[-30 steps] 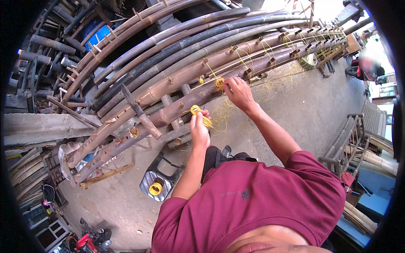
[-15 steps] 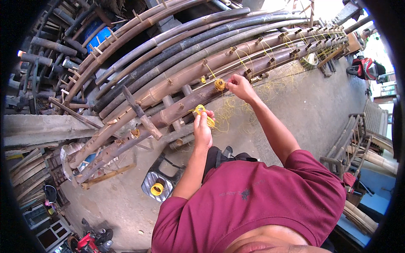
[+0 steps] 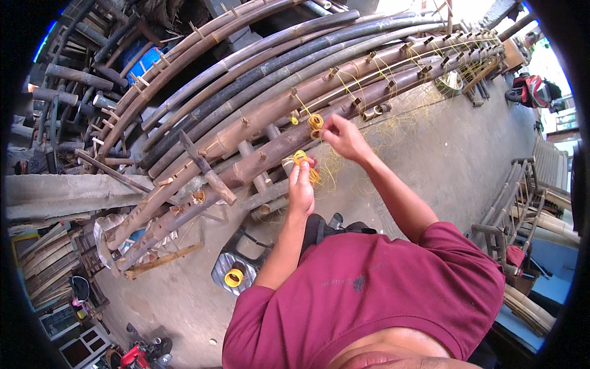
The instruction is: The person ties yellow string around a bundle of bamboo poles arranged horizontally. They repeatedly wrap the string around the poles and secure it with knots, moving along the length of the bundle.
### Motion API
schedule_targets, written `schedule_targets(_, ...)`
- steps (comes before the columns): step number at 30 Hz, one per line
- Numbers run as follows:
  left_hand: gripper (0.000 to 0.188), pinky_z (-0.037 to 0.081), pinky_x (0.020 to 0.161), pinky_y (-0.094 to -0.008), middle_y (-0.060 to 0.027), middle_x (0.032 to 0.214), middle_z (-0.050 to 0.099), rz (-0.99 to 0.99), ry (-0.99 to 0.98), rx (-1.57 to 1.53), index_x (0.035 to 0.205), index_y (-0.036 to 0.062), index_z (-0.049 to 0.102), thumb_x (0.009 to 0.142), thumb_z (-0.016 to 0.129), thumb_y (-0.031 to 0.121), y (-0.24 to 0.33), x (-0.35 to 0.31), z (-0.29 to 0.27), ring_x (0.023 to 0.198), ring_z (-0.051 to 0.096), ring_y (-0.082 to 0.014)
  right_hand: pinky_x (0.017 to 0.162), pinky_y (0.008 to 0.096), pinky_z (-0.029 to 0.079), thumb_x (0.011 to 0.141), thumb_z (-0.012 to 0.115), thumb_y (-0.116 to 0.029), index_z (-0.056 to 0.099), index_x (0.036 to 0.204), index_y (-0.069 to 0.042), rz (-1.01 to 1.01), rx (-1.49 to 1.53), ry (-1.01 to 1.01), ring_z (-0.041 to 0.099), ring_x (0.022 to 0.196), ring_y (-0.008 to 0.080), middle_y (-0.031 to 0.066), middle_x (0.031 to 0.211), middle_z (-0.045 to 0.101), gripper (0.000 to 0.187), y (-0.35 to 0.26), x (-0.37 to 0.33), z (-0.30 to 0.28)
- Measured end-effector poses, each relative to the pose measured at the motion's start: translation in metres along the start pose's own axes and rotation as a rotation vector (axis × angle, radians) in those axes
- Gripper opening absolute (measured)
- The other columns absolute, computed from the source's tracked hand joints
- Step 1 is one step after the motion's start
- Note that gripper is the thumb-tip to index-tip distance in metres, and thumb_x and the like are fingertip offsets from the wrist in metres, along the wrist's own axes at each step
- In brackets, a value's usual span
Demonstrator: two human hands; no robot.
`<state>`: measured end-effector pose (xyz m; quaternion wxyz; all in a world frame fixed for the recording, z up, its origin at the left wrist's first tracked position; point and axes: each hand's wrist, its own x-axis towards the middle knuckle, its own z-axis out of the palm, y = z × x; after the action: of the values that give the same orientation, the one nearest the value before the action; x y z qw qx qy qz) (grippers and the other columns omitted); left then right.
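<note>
My left hand (image 3: 300, 195) is closed around a small bundle of yellow cord (image 3: 300, 157), whose loops stick out above the thumb and beside the fingers. Further up, my right hand (image 3: 347, 140) has its fingers curled together at the edge of a second yellow cord coil (image 3: 316, 121). Whatever it pinches is too small to make out. That coil hangs against the nearer long bamboo pole (image 3: 279, 150), and a yellow strand runs up from it to the pole behind (image 3: 261, 120). Short bamboo pegs (image 3: 424, 72) stick out along the nearer pole, with yellow cord strung across.
Loose yellow cord (image 3: 369, 157) lies tangled on the floor beyond my hands. A wooden crosspiece (image 3: 209, 169) spans the poles at left. Below stands a dark stool (image 3: 230, 264) with a yellow ring-shaped item (image 3: 233, 278). A bamboo frame (image 3: 510, 209) is at right.
My right hand has drawn slightly left and down, its fingers now more curled beside the hanging coil. My left hand with the cord bundle has shifted a little to the right.
</note>
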<state>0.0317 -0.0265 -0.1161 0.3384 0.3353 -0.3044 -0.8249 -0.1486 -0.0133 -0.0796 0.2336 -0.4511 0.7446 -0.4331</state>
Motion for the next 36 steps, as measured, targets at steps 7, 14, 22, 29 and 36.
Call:
schedule_targets(7, 0.02, 0.041, 0.092, -0.0325, -0.0051, 0.102, 0.057, 0.069, -0.172, -0.154, 0.101, 0.0055, 0.055, 0.103, 0.041, 0.019, 0.009, -0.009, 0.019, 0.101, 0.054, -0.0162, 0.062, 0.0324, 0.052, 0.086, 0.06, -0.009, 0.056, 0.094, -0.003, 0.171, 0.408, -0.019, 0.063, 0.066, 0.0193, 0.0119, 0.075, 0.064, 0.01, -0.015, -0.059, 0.008)
schedule_targets(14, 0.026, 0.043, 0.071, -0.0291, -0.0034, 0.085, 0.055, 0.289, -0.434, 0.806, 0.098, 0.0034, 0.053, 0.103, 0.041, 0.026, 0.029, -0.032, 0.037, 0.078, 0.052, -0.0156, 0.071, 0.0369, 0.055, 0.088, 0.057, -0.005, 0.044, 0.121, -0.009, 0.071, 1.219, -0.101, 0.063, 0.08, 0.0226, 0.0137, 0.1, 0.059, 0.036, -0.025, -0.043, -0.033)
schedule_targets(22, 0.027, 0.039, 0.056, -0.0214, 0.0028, 0.075, 0.043, 0.128, -0.399, 0.466, 0.096, 0.0073, 0.048, 0.106, 0.035, 0.029, 0.029, -0.024, 0.047, 0.063, 0.042, -0.0055, 0.056, 0.033, 0.049, 0.092, 0.06, -0.02, 0.053, 0.119, -0.01, 0.028, 0.089, -0.192, 0.062, 0.061, 0.0246, 0.0126, 0.073, 0.064, 0.03, -0.086, -0.081, -0.059)
schedule_targets(29, 0.027, 0.041, 0.056, -0.0236, 0.0017, 0.076, 0.045, 0.112, -0.402, 0.503, 0.1, 0.004, 0.05, 0.105, 0.037, 0.028, 0.031, -0.037, 0.056, 0.064, 0.043, -0.0055, 0.045, 0.0211, 0.023, 0.099, 0.052, -0.021, 0.052, 0.092, -0.011, 0.469, 1.22, -0.302, 0.028, 0.051, 0.0038, -0.0081, 0.064, 0.035, 0.011, -0.055, -0.077, -0.061)
schedule_targets(36, 0.021, 0.04, 0.062, -0.0262, -0.0005, 0.076, 0.051, 0.237, -0.485, 0.829, 0.092, 0.0034, 0.054, 0.102, 0.044, 0.019, 0.058, -0.044, 0.073, 0.067, 0.046, -0.0078, 0.042, 0.0233, 0.024, 0.096, 0.025, -0.066, 0.048, 0.118, -0.019, 0.699, 1.316, -0.546, 0.027, 0.047, 0.0076, -0.0047, 0.061, 0.033, 0.057, -0.012, -0.1, -0.045)
